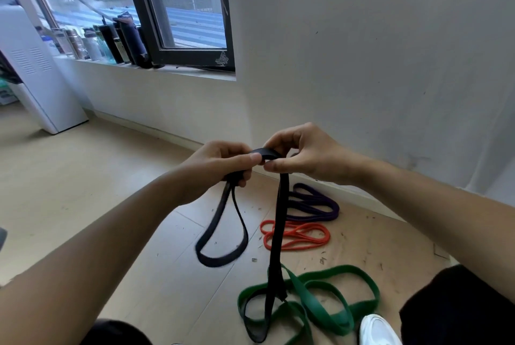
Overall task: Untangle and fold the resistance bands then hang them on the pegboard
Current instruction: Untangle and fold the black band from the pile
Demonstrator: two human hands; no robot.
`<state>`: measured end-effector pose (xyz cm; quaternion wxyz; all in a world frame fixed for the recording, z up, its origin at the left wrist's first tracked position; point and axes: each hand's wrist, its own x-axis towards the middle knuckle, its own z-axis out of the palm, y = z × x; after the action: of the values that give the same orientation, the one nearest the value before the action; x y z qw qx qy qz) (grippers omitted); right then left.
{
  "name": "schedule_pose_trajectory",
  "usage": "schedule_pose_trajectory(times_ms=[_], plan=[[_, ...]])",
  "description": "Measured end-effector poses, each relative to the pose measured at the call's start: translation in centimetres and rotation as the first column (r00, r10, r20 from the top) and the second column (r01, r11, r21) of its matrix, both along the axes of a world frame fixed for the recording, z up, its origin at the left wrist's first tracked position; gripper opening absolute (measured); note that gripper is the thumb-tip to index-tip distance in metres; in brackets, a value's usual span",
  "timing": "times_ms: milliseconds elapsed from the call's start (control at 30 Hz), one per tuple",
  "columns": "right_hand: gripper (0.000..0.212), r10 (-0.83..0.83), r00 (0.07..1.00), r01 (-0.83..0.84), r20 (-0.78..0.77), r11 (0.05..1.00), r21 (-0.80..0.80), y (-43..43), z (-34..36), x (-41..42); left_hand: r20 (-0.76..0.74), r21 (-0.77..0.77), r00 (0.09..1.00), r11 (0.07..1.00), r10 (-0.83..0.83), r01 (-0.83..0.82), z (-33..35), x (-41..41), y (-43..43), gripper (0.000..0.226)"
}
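Both hands hold a black resistance band up in front of me. My left hand grips a folded bunch of it, and a loop hangs below that fist. My right hand pinches the band's top bend between thumb and fingers; a long double strand drops from there to the floor. Its lower end lies across a wide green band coiled on the floor. An orange band and a purple band lie folded further back near the wall. No pegboard is in view.
The wooden floor has small bits of debris around the bands. A white wall stands ahead, with a window and a sill carrying several bottles at upper left. A white appliance stands at left. My white shoe is at bottom right.
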<state>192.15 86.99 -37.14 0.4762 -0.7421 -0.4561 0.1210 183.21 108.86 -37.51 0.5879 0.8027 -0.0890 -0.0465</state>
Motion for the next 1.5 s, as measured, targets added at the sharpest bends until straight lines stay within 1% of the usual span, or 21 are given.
schedule_pose_trajectory(times_ms=[67,133,200,300,433,533,567,633,667,733,800,867,900,1000,1067,1133,1167,1267,1367,1433,1500], plan=[[0.025,-0.002,1.0,0.002,0.015,1.0,-0.006,0.2,-0.2,-0.1,0.03,0.035,0.998,0.998,0.056,-0.057,0.0,0.2,-0.7,0.036],[0.026,-0.007,0.999,0.006,-0.031,1.0,-0.017,0.3,-0.5,0.1,0.059,0.025,0.995,0.996,0.086,-0.087,0.0,0.4,-0.9,0.034],[0.026,0.014,0.996,-0.022,-0.086,0.996,-0.087,0.3,-1.1,0.2,0.081,-0.029,0.993,0.996,0.085,-0.083,0.1,0.5,-1.1,0.029],[0.02,0.038,0.994,-0.062,-0.103,0.967,-0.245,0.5,-2.6,0.2,0.108,-0.124,0.991,0.99,0.081,-0.068,0.1,0.5,-1.0,0.015],[0.02,0.048,0.995,-0.078,-0.093,0.931,-0.358,0.9,-4.1,0.5,0.153,-0.292,0.977,0.951,0.148,-0.098,0.6,0.6,0.1,0.013],[0.029,0.04,0.994,-0.074,-0.1,0.929,-0.364,0.7,-4.1,1.4,0.161,-0.388,0.961,0.91,0.224,-0.147,0.9,0.5,1.2,0.016],[0.028,0.036,0.992,-0.075,-0.117,0.935,-0.346,0.5,-3.8,1.8,0.158,-0.405,0.958,0.9,0.241,-0.16,0.8,0.5,1.6,0.018],[0.016,0.026,0.983,-0.078,-0.182,0.955,-0.285,-0.1,-3.0,2.3,0.139,-0.422,0.949,0.884,0.282,-0.201,0.6,0.5,2.6,0.019],[0.013,0.011,0.977,-0.066,-0.213,0.966,-0.249,-0.4,-2.6,2.5,0.13,-0.416,0.945,0.881,0.301,-0.223,0.4,0.5,3.2,0.017],[0.016,-0.029,0.976,-0.011,-0.217,0.984,-0.181,-1.0,-1.9,3.0,0.116,-0.388,0.942,0.887,0.315,-0.249,0.0,0.4,4.1,0.018],[0.018,-0.089,0.983,0.067,-0.16,0.989,-0.134,-1.4,-1.2,3.1,0.102,-0.356,0.948,0.901,0.302,-0.249,-0.5,0.3,4.9,0.032],[0.02,-0.155,0.987,0.15,-0.046,0.984,-0.098,-1.7,-0.3,3.0,0.088,-0.309,0.952,0.916,0.294,-0.254,-0.9,0.4,5.5,0.046],[0.02,-0.182,0.983,0.183,0.024,0.98,-0.08,-1.9,0.3,2.9,0.085,-0.278,0.955,0.928,0.283,-0.25,-1.1,0.3,5.6,0.047],[0.017,-0.229,0.945,0.241,0.234,0.97,-0.027,-2.3,1.4,2.7,0.059,-0.13,0.978,0.973,0.201,-0.192,-1.2,0.3,5.4,0.042],[0.018,-0.235,0.919,0.247,0.316,0.969,0.002,-2.2,1.9,2.3,0.036,-0.05,0.993,0.992,0.117,-0.115,-1.0,0.1,4.5,0.052],[0.021,-0.207,0.902,0.227,0.379,0.974,-0.007,-1.8,2.1,1.7,0.029,-0.027,0.998,0.998,0.059,-0.058,-0.6,0.0,3.3,0.062],[0.022,-0.184,0.897,0.213,0.403,0.977,-0.028,-1.5,2.1,1.4,0.033,-0.028,0.999,0.999,0.043,-0.042,-0.4,0.1,2.5,0.06],[0.023,-0.114,0.909,0.165,0.401,0.982,-0.095,-0.9,1.8,0.9,0.05,-0.031,0.998,0.999,0.022,-0.021,-0.1,0.2,0.4,0.05],[0.023,-0.069,0.925,0.119,0.374,0.986,-0.113,-0.5,1.5,0.7,0.055,-0.004,0.998,1.0,0.018,-0.018,-0.1,0.4,-1.1,0.039],[0.023,-0.047,0.933,0.095,0.357,0.988,-0.119,-0.4,1.4,0.7,0.057,0.015,0.998,0.999,0.031,-0.032,0.0,0.4,-1.4,0.037],[0.023,-0.042,0.958,0.081,0.284,0.988,-0.128,-0.7,1.3,0.9,0.063,0.024,0.997,0.999,0.037,-0.039,0.1,0.5,-1.6,0.038]])
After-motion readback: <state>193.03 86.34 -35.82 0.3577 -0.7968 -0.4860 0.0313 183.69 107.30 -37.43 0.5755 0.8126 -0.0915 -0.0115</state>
